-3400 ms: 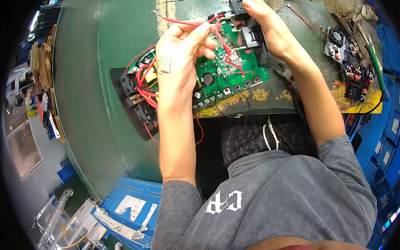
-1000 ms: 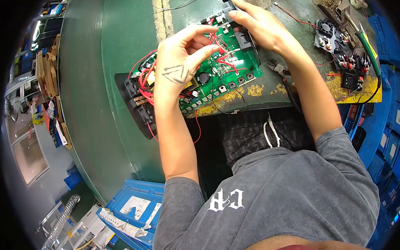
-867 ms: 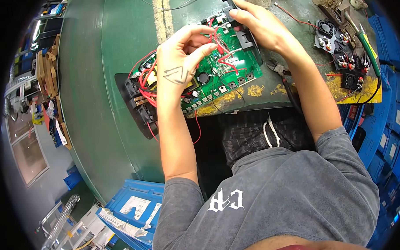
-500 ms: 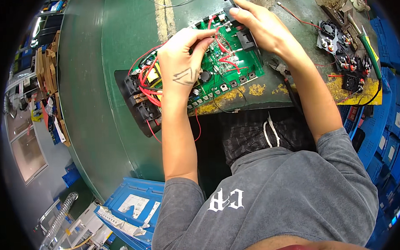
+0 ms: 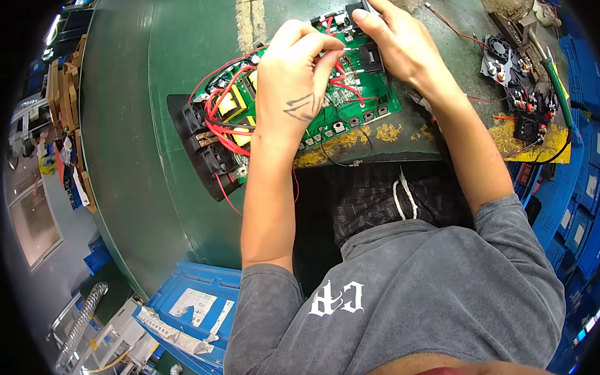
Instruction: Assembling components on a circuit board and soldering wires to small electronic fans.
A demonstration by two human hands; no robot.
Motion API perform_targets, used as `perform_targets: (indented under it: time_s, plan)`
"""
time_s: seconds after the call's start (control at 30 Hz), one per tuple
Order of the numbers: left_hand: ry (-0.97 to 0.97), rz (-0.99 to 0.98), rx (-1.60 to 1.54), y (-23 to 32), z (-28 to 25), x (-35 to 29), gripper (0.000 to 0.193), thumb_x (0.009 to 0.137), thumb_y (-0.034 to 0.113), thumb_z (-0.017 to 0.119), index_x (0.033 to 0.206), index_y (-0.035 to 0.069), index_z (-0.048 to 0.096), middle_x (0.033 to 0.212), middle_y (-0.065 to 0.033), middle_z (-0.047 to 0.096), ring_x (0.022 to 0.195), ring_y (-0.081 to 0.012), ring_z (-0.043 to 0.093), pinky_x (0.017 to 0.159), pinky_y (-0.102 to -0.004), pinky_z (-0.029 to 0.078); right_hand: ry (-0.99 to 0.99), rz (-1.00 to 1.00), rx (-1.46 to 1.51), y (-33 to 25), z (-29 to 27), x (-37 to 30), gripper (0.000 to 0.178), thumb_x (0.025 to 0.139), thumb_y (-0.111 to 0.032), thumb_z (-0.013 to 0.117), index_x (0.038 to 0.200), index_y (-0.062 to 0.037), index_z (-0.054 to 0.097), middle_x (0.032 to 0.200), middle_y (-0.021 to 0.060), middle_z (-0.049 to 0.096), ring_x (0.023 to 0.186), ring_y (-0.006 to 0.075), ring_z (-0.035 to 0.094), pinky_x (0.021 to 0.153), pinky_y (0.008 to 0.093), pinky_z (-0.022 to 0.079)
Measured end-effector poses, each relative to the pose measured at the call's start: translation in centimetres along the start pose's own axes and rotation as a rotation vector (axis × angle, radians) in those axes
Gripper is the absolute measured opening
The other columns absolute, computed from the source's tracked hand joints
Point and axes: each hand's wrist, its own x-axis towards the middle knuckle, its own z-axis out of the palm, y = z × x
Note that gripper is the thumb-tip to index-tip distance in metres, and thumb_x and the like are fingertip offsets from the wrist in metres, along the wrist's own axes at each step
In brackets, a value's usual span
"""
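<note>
So, way out to the left of the left hand, some brown cardboard [image 5: 72, 109] is sitting near the rim of the view. Below and left of that same hand, a blue crate [image 5: 217, 283] is sitting beside the bench, with torn white labels peeling on it. Coming right, a black fan panel [image 5: 196, 151] is lying on the green bench [image 5: 144, 67], just left of the left wrist. Thick red wires [image 5: 213, 121] are looping between the two, and yellow-wrapped transformers [image 5: 231, 105] are peeking out right beside the hand.

The left hand [image 5: 296, 82] is hovering over the board, thumb and forefinger pinching a pale wire end [image 5: 349, 50]; the fingers are hiding which lead it's coming from. The circuit board [image 5: 380, 85] is lying under the left hand and stretching across to the right one. At its right end, a black end panel [image 5: 373, 58] is standing against the right hand [image 5: 404, 48], which is gripping it near the far corner.

Well right of the right hand, a cluster of small fans [image 5: 528, 107] is lying about, a green-handled soldering iron [image 5: 558, 86] is sitting just past them, and blue bins [image 5: 586, 151] are lining the far side.
</note>
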Motion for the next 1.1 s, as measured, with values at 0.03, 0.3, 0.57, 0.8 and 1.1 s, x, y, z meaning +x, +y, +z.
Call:
perform_targets:
  time_s: [0.03, 0.3, 0.57, 0.8, 1.1]
  plan:
    - [-0.013, 0.025, 0.019, 0.2, 0.1, 0.2, 0.008, 0.083, 0.001, 0.076, 0.09, 0.004, 0.072, 0.087, -0.0112, 0.064, 0.075, -0.0277, 0.067, 0.067, -0.036, 0.053, 0.026, -0.051, 0.012, 0.6, 0.1, 0.0, 0.046, 0.098, -0.035, 0.058, 0.133, -0.0048, 0.057, 0.115, 0.0243, 0.068, 0.108, 0.04, 0.067, 0.095, 0.0432, 0.051]
    - [0.016, 0.03, -0.04, 0.1, 0.4, 0.2, 0.008, 0.083, 0.002, 0.075, 0.089, 0.002, 0.071, 0.085, -0.0117, 0.064, 0.075, -0.0281, 0.066, 0.068, -0.0367, 0.054, 0.053, -0.095, -0.011, 1.0, 0.3, 0.1, 0.047, 0.097, -0.031, 0.056, 0.136, -0.0044, 0.056, 0.114, 0.0247, 0.068, 0.107, 0.0406, 0.066, 0.095, 0.0427, 0.05]
    - [-0.035, 0.028, 0.023, 0.3, 0.3, 0.6, 0.007, 0.082, 0.002, 0.076, 0.088, 0.003, 0.072, 0.082, -0.0123, 0.062, 0.073, -0.0281, 0.066, 0.067, -0.0367, 0.053, 0.056, -0.126, 0.124, 0.6, 0.3, 0.1, 0.047, 0.097, -0.027, 0.054, 0.136, -0.0026, 0.057, 0.119, 0.0238, 0.067, 0.111, 0.0387, 0.065, 0.099, 0.0417, 0.049]
    - [-0.067, -0.141, -0.174, 0.1, 0.8, 0.6, 0.008, 0.081, 0.002, 0.078, 0.087, 0.003, 0.073, 0.082, -0.0119, 0.062, 0.071, -0.0267, 0.065, 0.067, -0.0355, 0.053, 0.072, -0.226, 0.016, 1.7, 0.1, 0.6, 0.047, 0.096, -0.026, 0.055, 0.136, -0.0014, 0.057, 0.121, 0.0235, 0.067, 0.112, 0.0364, 0.065, 0.099, 0.0402, 0.049]
    - [0.01, -0.02, -0.092, 0.1, 2.1, 0.1, 0.01, 0.083, 0.001, 0.075, 0.088, 0.001, 0.067, 0.084, -0.0138, 0.06, 0.074, -0.0308, 0.064, 0.067, -0.0388, 0.053, 0.126, -0.224, 0.103, 1.7, 0.1, 0.5, 0.052, 0.095, -0.025, 0.054, 0.139, 0.0021, 0.055, 0.123, 0.0257, 0.065, 0.118, 0.0373, 0.062, 0.104, 0.0403, 0.045]
